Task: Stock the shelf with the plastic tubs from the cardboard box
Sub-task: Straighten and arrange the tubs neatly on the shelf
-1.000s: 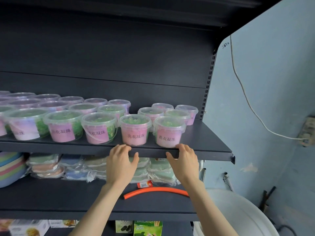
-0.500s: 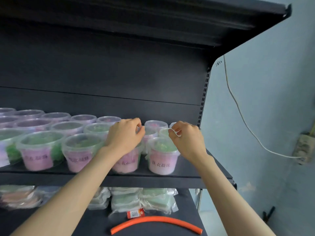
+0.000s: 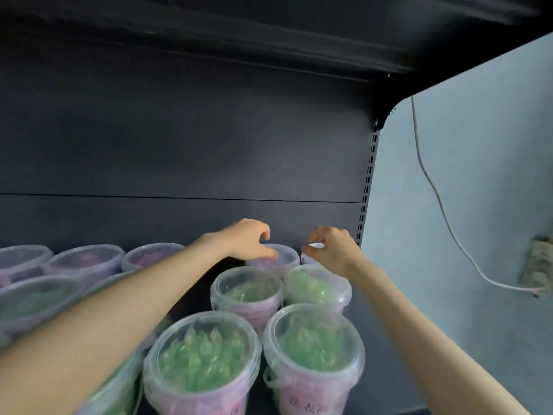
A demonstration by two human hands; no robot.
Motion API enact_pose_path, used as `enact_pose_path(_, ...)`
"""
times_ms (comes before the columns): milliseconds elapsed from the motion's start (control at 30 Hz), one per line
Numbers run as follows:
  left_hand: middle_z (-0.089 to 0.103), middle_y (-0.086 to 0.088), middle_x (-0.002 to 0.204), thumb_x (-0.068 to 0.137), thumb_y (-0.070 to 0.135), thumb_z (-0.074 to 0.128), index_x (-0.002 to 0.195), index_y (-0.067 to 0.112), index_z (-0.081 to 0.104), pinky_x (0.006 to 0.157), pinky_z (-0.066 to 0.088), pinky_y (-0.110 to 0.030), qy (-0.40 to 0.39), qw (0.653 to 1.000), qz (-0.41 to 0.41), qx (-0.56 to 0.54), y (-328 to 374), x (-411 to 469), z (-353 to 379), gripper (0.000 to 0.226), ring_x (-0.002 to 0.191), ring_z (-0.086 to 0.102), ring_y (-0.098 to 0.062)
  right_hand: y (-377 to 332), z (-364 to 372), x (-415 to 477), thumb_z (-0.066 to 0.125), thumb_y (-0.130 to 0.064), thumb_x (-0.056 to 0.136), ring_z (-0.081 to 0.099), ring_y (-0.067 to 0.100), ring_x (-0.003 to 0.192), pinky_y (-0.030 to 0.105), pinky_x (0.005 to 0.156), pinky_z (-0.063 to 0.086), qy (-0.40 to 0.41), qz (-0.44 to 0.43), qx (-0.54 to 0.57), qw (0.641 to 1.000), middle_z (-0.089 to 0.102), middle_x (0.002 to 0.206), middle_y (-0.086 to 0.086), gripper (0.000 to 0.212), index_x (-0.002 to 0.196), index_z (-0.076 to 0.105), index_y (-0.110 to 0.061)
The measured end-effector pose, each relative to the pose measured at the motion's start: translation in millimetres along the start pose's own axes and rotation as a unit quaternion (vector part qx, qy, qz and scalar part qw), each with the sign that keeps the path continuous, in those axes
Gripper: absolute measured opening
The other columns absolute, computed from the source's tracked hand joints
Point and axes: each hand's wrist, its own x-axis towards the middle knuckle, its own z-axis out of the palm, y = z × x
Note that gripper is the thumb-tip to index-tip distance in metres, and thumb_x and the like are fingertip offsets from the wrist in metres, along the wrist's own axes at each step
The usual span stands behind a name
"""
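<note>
The back tub is partly hidden by the left hand; the tub right of it is almost wholly behind the right hand. Front tubs' labels are blurred and cut off by the bottom edge.

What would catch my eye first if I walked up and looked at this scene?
Rows of clear plastic tubs packed with green and pink contents fill the dark shelf. Two bare arms stretch over them to the back row: the left hand touches the lid of a rear tub, the right hand pinches something small and white beside it. To the right, a white cable hangs down the pale blue wall.
</note>
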Motion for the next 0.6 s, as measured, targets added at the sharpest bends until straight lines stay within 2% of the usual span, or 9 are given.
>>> enact_pose_path(67, 0.056, 0.001, 0.117, 0.075, 0.059, 0.065, 0.116, 0.018, 0.055, 0.083, 0.043, -0.029, -0.036, 0.999, 0.017, 0.000, -5, 16, 4, 0.059, 0.095, 0.050, -0.015, 8, 6, 13, 0.065, -0.036, 0.083, 0.056, 0.026, 0.108, 0.032, 0.083, 0.047, -0.030, 0.009, -0.008, 0.999, 0.064, 0.112, 0.003, 0.028, 0.104, 0.066, -0.019)
enact_pose_path(167, 0.052, 0.005, 0.120, 0.069, 0.068, 0.064, 0.121, 0.023, 0.051, 0.091, 0.043, -0.032, -0.089, 0.996, 0.005, -0.014, -11, 31, 7, 0.070, 0.103, 0.050, -0.014, 19, 14, 31, 0.066, -0.042, 0.079, 0.053, 0.025, 0.107, 0.031, 0.084, 0.046, -0.080, 0.035, -0.024, 0.996, 0.063, 0.110, 0.002, 0.030, 0.100, 0.065, -0.020)
enact_pose_path(267, 0.050, 0.008, 0.125, 0.065, 0.076, 0.061, 0.125, 0.027, 0.049, 0.095, 0.042, -0.033, -0.127, 0.992, -0.002, -0.012, -12, 39, 12, 0.078, 0.108, 0.049, -0.013, 25, 18, 45, 0.062, -0.047, 0.075, 0.050, 0.024, 0.103, 0.031, 0.088, 0.042, -0.125, 0.049, -0.072, 0.988, 0.060, 0.105, 0.000, 0.021, 0.082, 0.061, -0.027)
enact_pose_path(333, 0.048, 0.009, 0.128, 0.063, 0.079, 0.059, 0.127, 0.028, 0.048, 0.092, 0.040, -0.029, -0.148, 0.989, -0.009, -0.017, -10, 44, 14, 0.082, 0.110, 0.048, -0.012, 28, 16, 53, 0.061, -0.051, 0.069, 0.049, 0.025, 0.107, 0.032, 0.091, 0.041, -0.145, 0.062, -0.087, 0.984, 0.060, 0.109, -0.001, 0.030, 0.090, 0.066, -0.032)
enact_pose_path(433, 0.045, 0.008, 0.135, 0.059, 0.080, 0.061, 0.132, 0.027, 0.045, 0.093, 0.037, -0.028, -0.171, 0.985, -0.016, -0.009, -7, 49, 15, 0.091, 0.118, 0.045, -0.014, 32, 9, 64, 0.059, -0.059, 0.054, 0.048, 0.025, 0.115, 0.043, 0.098, 0.043, -0.191, 0.087, -0.114, 0.971, 0.057, 0.119, -0.006, 0.050, 0.101, 0.062, -0.045)
enact_pose_path(467, 0.044, 0.007, 0.137, 0.059, 0.079, 0.062, 0.133, 0.027, 0.044, 0.094, 0.037, -0.028, -0.174, 0.985, -0.016, -0.001, -7, 50, 15, 0.092, 0.121, 0.044, -0.015, 33, 6, 68, 0.060, -0.060, 0.051, 0.050, 0.023, 0.115, 0.043, 0.099, 0.044, -0.217, 0.082, -0.118, 0.966, 0.057, 0.121, -0.008, 0.056, 0.106, 0.060, -0.047)
enact_pose_path(533, 0.044, 0.006, 0.138, 0.059, 0.079, 0.063, 0.133, 0.027, 0.045, 0.095, 0.037, -0.028, -0.170, 0.985, -0.021, 0.008, -10, 49, 14, 0.093, 0.122, 0.044, -0.016, 35, 5, 73, 0.064, -0.062, 0.050, 0.054, 0.020, 0.110, 0.040, 0.095, 0.047, -0.244, 0.065, -0.118, 0.960, 0.057, 0.120, -0.009, 0.063, 0.110, 0.059, -0.046)
enact_pose_path(600, 0.048, 0.005, 0.135, 0.060, 0.078, 0.063, 0.133, 0.024, 0.046, 0.095, 0.038, -0.028, -0.163, 0.986, -0.030, 0.018, -20, 46, 10, 0.092, 0.118, 0.046, -0.016, 32, 10, 76, 0.064, -0.070, 0.047, 0.056, 0.021, 0.103, 0.038, 0.091, 0.050, -0.230, 0.049, -0.116, 0.965, 0.059, 0.113, -0.006, 0.065, 0.105, 0.062, -0.041)
